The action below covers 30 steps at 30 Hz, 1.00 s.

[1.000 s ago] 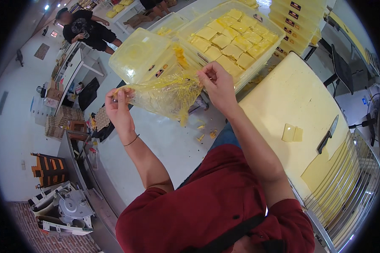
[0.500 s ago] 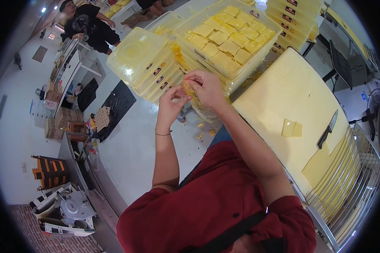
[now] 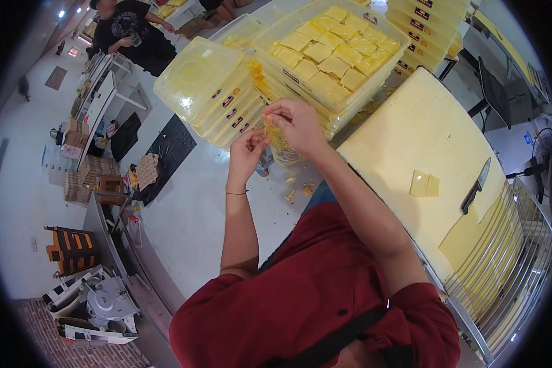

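Note:
My right hand (image 3: 299,127) pinches the upper part of a clear plastic bag (image 3: 281,147) with yellow-orange scraps showing in it. My left hand (image 3: 246,153) has its fingertips drawn together at the bag's left edge, closed on the plastic as far as I can see. The bag hangs beneath my hands in front of stacked tubs. Just beyond, an open clear tub (image 3: 383,69) holds rows of pale yellow squares (image 3: 318,53). On a yellow sheet (image 3: 405,135) to the right lie two small cut pieces (image 3: 424,184) and a black-handled knife (image 3: 475,187).
Lidded yellowish tubs (image 3: 196,80) are stacked at the left, and another tub stack (image 3: 417,34) stands far right. A metal wire rack (image 3: 490,264) adjoins the sheet. Yellow crumbs (image 3: 290,195) lie below the bag. Another person (image 3: 135,37) stands far left holding a cup.
My left fingers have drawn closer together at the bag's edge, and the bag has shifted slightly left. At the far left, the other person has moved to the right.

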Available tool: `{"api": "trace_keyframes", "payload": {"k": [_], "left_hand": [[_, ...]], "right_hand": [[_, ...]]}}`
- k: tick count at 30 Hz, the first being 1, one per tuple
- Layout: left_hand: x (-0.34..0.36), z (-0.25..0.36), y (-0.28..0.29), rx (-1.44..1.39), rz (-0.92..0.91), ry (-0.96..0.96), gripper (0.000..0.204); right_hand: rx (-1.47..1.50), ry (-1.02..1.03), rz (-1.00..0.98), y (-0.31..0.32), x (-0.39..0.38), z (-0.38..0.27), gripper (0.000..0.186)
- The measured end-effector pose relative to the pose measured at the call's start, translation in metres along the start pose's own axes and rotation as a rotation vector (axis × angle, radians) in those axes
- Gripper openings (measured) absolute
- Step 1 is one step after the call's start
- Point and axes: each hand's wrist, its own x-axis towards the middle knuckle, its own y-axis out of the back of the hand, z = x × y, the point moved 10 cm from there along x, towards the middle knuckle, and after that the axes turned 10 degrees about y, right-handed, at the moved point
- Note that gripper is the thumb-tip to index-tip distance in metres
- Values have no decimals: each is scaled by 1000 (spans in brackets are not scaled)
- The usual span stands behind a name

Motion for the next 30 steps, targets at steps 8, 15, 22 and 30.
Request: {"api": "trace_keyframes", "payload": {"k": [8, 15, 22, 30], "left_hand": [[9, -38, 63, -21, 237, -21, 11], [-2, -88, 137, 75, 525, 18, 8], [-40, -243, 192, 405, 563, 343, 19], [-175, -446, 229, 334, 647, 1014, 16]], "right_hand": [[13, 9, 54, 11, 0, -2, 12], [72, 42, 82, 7, 3, -14, 13], [161, 59, 155, 23, 8, -36, 13], [168, 75, 152, 17, 4, -29, 14]]}}
